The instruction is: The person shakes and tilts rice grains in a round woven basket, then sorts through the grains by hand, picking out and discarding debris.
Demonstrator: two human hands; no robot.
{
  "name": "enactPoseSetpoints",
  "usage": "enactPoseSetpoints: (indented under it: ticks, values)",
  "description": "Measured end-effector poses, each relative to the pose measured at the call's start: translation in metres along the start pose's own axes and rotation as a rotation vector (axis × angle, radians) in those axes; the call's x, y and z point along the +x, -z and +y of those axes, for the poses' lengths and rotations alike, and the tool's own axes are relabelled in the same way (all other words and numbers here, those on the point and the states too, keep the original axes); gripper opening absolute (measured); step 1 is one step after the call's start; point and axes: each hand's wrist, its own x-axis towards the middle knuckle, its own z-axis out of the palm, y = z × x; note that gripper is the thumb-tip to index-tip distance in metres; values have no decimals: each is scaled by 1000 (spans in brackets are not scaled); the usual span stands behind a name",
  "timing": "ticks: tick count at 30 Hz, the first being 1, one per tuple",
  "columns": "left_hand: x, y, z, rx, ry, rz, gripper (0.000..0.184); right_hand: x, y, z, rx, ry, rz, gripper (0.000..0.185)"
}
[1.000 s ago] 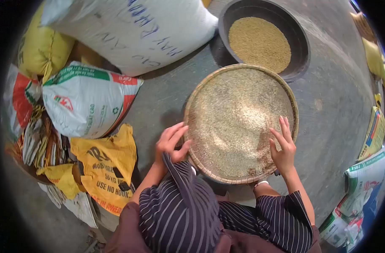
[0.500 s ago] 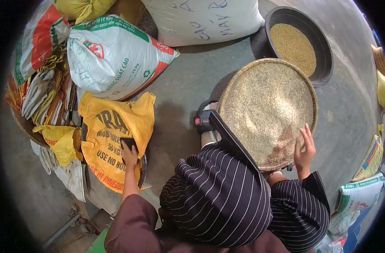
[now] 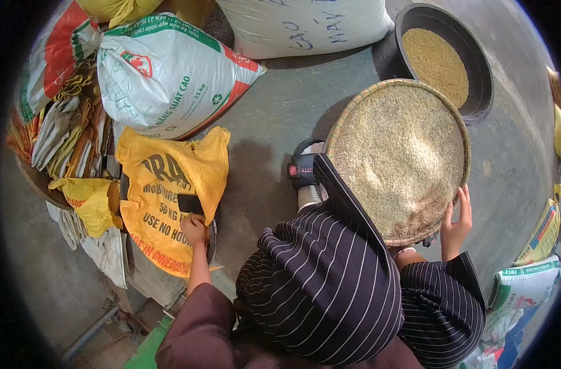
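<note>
On the left, a yellow sack with black print (image 3: 163, 237) lies flat, and a small black flat object (image 3: 189, 203) rests on it. My left hand (image 3: 195, 229) is at the lower edge of that black object, its fingers curled together against it. A round woven tray (image 3: 337, 126) of pale grain (image 3: 397, 147) sits in front of my right knee. Against the tray's lower right rim is my right hand (image 3: 457, 221), fingers extended and slightly apart, holding nothing.
A black basin (image 3: 482, 67) of yellowish grain stands behind the tray. A large white sack (image 3: 305, 31) and a white-green sack (image 3: 163, 80) are at the back. Folded sacks (image 3: 62, 135) fill a basket at left. More bags (image 3: 526, 283) lie at far right.
My left hand has left the tray's left side and reached the black object on the yellow sack. My right hand has moved from above the grain to the rim. The view has shifted left.
</note>
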Motion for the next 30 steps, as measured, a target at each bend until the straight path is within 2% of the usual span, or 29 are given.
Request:
enactPoseSetpoints:
  ticks: [1, 3, 4, 6, 10, 12, 17, 19, 23, 30]
  values:
    - [-6, 8, 8, 1, 3, 1, 53, -2, -2, 4, 2, 1, -2, 42]
    - [-32, 38, 46, -40, 252, -11, 45, -6, -4, 13, 10, -50, -2, 42]
    - [-46, 51, 67, -40, 252, -9, 45, -9, -2, 14, 11, -49, -2, 42]
    - [-66, 65, 99, 56, 408, 134, 45, -9, -3, 12, 32, -87, -33, 42]
    - [-68, 65, 81, 99, 419, 68, 44, -9, -3, 11, 40, -84, -42, 42]
    - [-70, 70, 83, 89, 284, 179, 42, -9, -3, 9, 46, -94, -37, 42]
    - [-71, 92, 123, 20, 262, 132, 37, -15, -6, 21, 60, -110, -69, 42]
    - [-67, 91, 127, -16, 202, 235, 35, -17, -6, 21, 77, -126, -84, 42]
    - [-77, 103, 154, -12, 131, 244, 31, -18, -4, 22, 82, -137, -101, 42]
    - [-76, 99, 149, -56, 163, 236, 28, -18, -4, 21, 72, -147, -113, 42]
